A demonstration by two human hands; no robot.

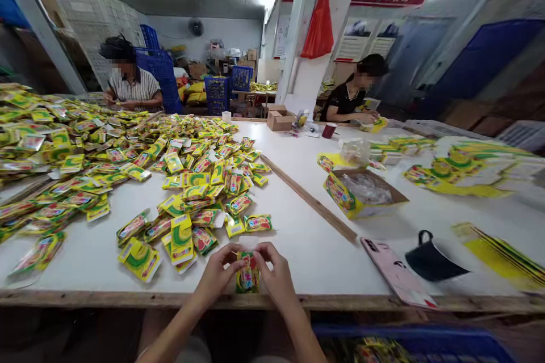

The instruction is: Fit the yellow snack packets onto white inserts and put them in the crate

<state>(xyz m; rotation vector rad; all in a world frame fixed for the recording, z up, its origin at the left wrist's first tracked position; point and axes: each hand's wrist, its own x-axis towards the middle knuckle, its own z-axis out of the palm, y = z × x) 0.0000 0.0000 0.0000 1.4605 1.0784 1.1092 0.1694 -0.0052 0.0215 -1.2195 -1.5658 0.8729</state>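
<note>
Both my hands meet at the near edge of the white table (306, 244). My left hand (217, 273) and my right hand (276, 273) pinch the top of one small yellow-green packet (247, 273), which hangs upright between them. A small heap of the same packets (183, 232) lies just to the left of my hands. A far larger spread of packets (63, 147) covers the table's left half.
A wooden strip (310, 201) lies diagonally across the table. Right of it are an open cardboard box (368, 190), a pink phone (395, 272), a dark cup on its side (430, 261) and flat yellow sheets (502, 252). Two other people sit at the far side. A blue crate (426, 343) sits below.
</note>
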